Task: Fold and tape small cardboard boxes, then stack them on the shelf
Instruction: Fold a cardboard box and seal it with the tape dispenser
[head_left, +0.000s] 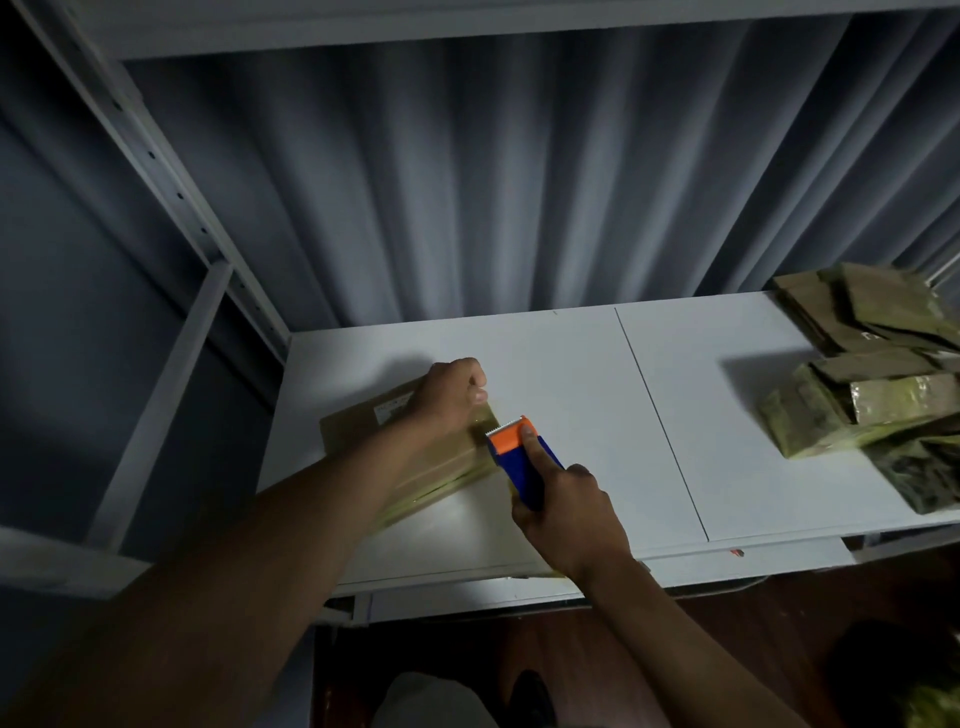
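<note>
While hands tape the box (415, 457), its label (393, 407) (blurred) stays unreadable.

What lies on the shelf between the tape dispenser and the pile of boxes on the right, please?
Only bare white shelf, crossed by a thin dark seam, separates the tape dispenser from the pile of boxes, per the head view.
</note>
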